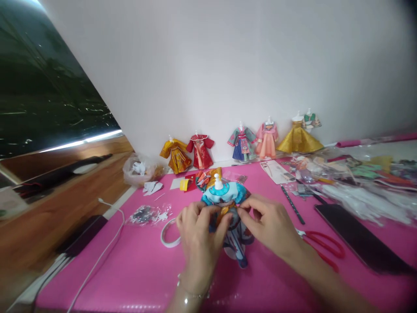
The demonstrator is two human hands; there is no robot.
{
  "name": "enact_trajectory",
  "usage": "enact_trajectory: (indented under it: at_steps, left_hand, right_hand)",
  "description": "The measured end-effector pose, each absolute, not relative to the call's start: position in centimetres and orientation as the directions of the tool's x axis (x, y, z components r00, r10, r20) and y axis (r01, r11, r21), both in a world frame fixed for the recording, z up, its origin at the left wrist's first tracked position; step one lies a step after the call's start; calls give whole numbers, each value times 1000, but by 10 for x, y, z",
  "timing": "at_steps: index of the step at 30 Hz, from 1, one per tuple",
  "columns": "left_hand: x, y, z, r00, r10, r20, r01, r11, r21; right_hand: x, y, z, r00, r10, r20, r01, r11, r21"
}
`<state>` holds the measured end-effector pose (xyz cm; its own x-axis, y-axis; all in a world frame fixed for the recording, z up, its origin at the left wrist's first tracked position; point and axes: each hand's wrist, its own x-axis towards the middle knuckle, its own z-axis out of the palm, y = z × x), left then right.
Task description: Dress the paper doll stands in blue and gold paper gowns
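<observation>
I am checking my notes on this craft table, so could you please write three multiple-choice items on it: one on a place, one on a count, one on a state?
1. Where do the red scissors lie?
A. On the pink mat, beside the right hand
B. Against the wall
C. On the wooden floor

2. How many dressed mini mannequins stand along the wall?
A. Two
B. Six
C. Ten

3. What are both hands doing?
A. Resting flat on the mat
B. Pinching the waist of the blue paper dress
C. Holding the tape roll

Answers: 1 A, the scissors lie on the mat by that wrist. 2 B, six stand in the row. 3 B, the left hand and right hand meet at the dress's waist.
</observation>
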<state>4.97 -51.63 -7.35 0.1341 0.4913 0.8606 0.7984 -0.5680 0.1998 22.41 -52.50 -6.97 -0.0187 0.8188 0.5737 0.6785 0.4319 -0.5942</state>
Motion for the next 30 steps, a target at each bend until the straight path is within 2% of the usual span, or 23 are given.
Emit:
enact_trajectory:
  at_steps: [8,14,30]
  left_hand:
    - [50,-517,-70,99,569,816,761,-572,306]
    - [51,-519,-72,103,558,824,746,-591,307]
    - [51,-519,-73,80,546,834,726,-605,326]
  right_hand:
    - [224,-517,-75,37,794,607,710,407,-575]
    - [223,-514,-79,61,753,655,740,406,-536]
    - [222,-516,-79,83,741,667,754,391,-528]
